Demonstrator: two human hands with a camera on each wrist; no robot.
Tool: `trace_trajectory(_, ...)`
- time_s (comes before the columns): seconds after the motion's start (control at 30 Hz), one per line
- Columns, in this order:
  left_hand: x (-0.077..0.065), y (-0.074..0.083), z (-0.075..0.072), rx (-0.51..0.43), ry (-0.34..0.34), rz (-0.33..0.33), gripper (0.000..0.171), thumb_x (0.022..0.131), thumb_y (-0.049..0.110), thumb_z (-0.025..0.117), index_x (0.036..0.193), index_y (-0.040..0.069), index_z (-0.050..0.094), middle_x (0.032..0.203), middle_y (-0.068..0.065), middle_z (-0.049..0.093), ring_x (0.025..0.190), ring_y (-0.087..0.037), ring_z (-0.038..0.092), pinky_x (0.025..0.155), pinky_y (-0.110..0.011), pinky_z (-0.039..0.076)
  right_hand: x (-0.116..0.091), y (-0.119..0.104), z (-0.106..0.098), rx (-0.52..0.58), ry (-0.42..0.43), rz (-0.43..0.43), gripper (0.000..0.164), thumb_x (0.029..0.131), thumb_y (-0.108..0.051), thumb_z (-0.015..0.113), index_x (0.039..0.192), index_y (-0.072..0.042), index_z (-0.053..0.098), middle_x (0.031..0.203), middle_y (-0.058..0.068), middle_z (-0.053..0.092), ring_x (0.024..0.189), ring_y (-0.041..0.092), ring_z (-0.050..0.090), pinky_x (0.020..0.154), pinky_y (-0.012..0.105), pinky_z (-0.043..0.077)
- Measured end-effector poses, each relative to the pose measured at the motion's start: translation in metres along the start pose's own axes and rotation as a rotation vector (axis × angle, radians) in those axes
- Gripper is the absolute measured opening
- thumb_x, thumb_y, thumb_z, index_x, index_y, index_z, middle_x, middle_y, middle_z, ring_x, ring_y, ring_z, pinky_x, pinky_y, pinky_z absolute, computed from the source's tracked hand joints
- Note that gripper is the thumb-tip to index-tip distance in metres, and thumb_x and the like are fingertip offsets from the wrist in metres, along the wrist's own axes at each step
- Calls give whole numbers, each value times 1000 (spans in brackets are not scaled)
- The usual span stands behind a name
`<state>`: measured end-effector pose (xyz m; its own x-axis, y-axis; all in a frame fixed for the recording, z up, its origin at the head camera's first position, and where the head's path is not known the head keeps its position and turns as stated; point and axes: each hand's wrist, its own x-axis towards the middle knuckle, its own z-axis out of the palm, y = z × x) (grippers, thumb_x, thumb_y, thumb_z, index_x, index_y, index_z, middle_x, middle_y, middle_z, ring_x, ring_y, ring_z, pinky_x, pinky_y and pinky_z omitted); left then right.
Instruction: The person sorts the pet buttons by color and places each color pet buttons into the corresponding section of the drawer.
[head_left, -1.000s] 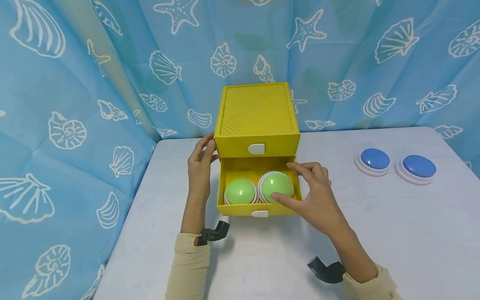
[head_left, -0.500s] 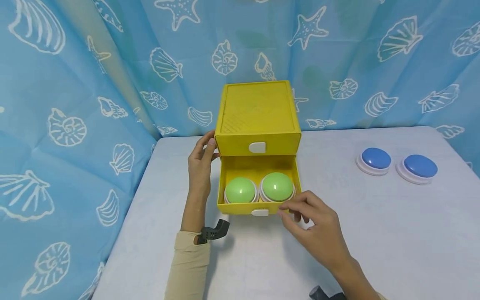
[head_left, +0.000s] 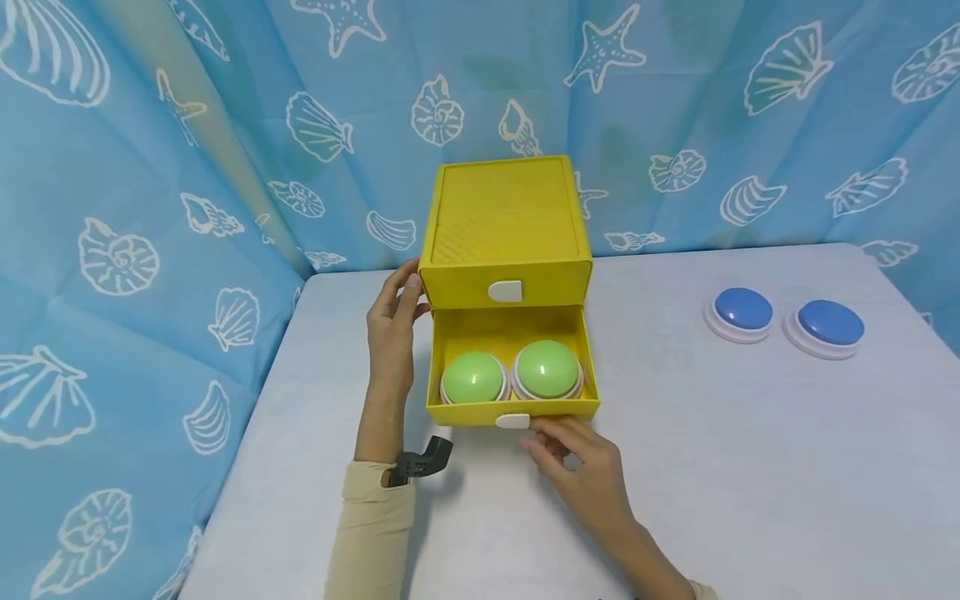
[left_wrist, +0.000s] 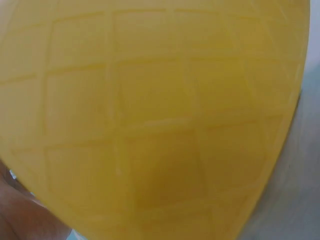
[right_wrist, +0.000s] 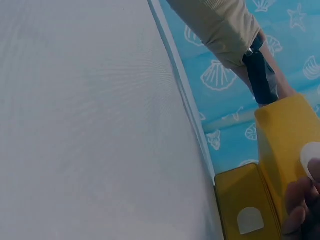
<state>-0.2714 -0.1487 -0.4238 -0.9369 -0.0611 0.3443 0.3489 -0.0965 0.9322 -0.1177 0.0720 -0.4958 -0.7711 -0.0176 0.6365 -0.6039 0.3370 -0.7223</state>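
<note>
A yellow two-drawer cabinet (head_left: 510, 208) stands at the table's back, its lower drawer (head_left: 442, 412) pulled out. In that drawer sit two push buttons with green domes and white rims: a left green button (head_left: 474, 379) and a right green button (head_left: 548, 369). My left hand (head_left: 390, 342) rests against the cabinet's left side, thumb near the front corner. A grid-patterned yellow side wall (left_wrist: 155, 100) fills the left wrist view. My right hand (head_left: 588, 475) has its fingertips at the lower drawer's front, right beside the white handle (head_left: 513, 421); in the right wrist view a fingertip overlaps that handle (right_wrist: 310, 152).
Two blue push buttons lie on the table's right side, a left blue button (head_left: 742, 310) and a right blue button (head_left: 828, 325). The upper drawer (head_left: 465, 287) is closed, with its own white handle. A blue shell-print curtain (head_left: 675, 100) hangs behind the white table (head_left: 712, 467).
My right hand has left the right green button, moving down and left to the drawer's front handle. That button now sits level beside the other. My left hand stays at the cabinet's side.
</note>
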Motion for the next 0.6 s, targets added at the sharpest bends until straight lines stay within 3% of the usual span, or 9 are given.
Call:
trace_trajectory(0.2,1,-1,1,0,-1,7,43,100,42,60,138,22,61,132,-1,62,115,-22,57,99,-47,47,3,5,1,-18,57,3,20,77,8,81,94,-3,78,80,1,71,65,10,58,59,12,46)
trace_trajectory(0.6,0,-1,0,-8,0,-4,44,100,43,60,139,21,60,132,-1,61,116,-22,56,99,-42,48,11,5,-3,-32,31,29,12,81,-1,82,92,-6,80,74,-6,68,60,8,54,53,16,45)
